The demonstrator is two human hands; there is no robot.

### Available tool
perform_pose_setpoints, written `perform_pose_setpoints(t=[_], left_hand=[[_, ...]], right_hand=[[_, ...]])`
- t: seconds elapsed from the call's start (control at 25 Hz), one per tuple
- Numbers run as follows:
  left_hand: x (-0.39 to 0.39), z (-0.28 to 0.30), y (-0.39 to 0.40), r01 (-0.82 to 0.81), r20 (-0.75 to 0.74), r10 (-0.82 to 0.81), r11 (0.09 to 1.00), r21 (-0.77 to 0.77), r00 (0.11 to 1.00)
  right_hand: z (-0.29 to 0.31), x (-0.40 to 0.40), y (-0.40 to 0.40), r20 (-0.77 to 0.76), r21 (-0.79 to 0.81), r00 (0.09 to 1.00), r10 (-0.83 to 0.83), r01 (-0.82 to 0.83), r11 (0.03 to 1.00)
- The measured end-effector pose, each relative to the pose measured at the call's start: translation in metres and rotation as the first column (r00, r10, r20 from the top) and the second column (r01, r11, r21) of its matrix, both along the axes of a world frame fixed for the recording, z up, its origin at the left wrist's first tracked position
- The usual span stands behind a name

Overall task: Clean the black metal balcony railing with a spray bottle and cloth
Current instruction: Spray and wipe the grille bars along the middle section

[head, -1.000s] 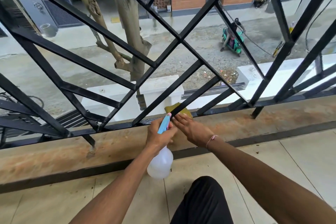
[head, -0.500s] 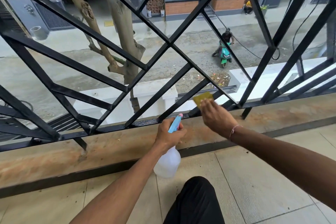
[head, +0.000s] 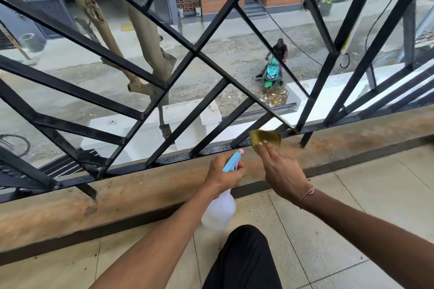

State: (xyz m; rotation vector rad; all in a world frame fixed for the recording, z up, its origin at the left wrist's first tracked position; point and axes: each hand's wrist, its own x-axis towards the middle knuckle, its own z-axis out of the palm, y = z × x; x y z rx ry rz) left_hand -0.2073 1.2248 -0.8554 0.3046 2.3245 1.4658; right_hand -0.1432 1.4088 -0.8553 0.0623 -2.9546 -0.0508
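Gripping the translucent plastic spray bottle (head: 219,213) by its neck, the left hand (head: 223,175) aims its blue nozzle up at the black metal railing's (head: 164,159) bottom bar; bottle hangs upright. Just right, the right hand's (head: 283,171) straight fingers press a yellow-green cloth (head: 265,138) against that bar.

green scooter (head: 272,75), tree trunk (head: 145,30), tiled floor (head: 352,195)
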Motion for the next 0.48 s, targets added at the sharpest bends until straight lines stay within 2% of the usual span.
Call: perform_pose_setpoints(t=[0.04,0.08,0.12,0.16,0.2,0.24,0.28,0.32,0.36,0.48], left_hand=[[0.001,0.0,0.005,-0.002,0.004,0.002,1.0,-0.009,1.0],[0.002,0.0,0.01,-0.005,0.022,0.006,1.0,-0.007,1.0],[0.004,0.0,0.014,-0.008,0.043,0.008,1.0,0.0,0.999],[0.006,0.0,0.018,-0.011,0.061,0.01,1.0,0.01,0.998],[0.007,0.0,0.023,-0.017,0.071,0.016,1.0,0.015,0.997],[0.007,0.0,0.027,-0.031,0.081,0.029,0.999,0.014,0.996],[0.008,0.0,0.03,-0.049,0.096,0.048,0.999,0.01,0.994],[0.008,0.0,0.034,-0.065,0.113,0.064,0.998,0.001,0.992],[0.007,0.0,0.036,-0.072,0.124,0.073,0.997,-0.009,0.99],[0.008,-0.001,0.041,-0.055,0.137,0.059,0.998,-0.033,0.989]], right_hand=[[-0.004,0.006,-0.003,0.008,-0.201,0.998,-0.062,0.062,0.978],[-0.005,0.008,-0.006,0.036,-0.42,0.991,-0.129,0.132,0.898],[-0.002,0.01,-0.007,0.075,-0.653,0.977,-0.199,0.199,0.731],[0.002,0.009,-0.007,0.177,-0.812,0.948,-0.263,0.292,0.505],[0.005,0.009,-0.005,0.283,-0.885,0.917,-0.282,0.363,0.291],[0.008,0.008,-0.003,0.349,-0.904,0.893,-0.286,0.401,0.149],[0.009,0.008,0.0,0.37,-0.909,0.88,-0.3,0.41,0.081],[0.009,0.008,0.004,0.37,-0.912,0.871,-0.323,0.407,0.055],[0.008,0.009,0.007,0.352,-0.917,0.866,-0.354,0.395,0.055],[0.002,0.006,0.017,0.275,-0.92,0.851,-0.447,0.368,0.136]])
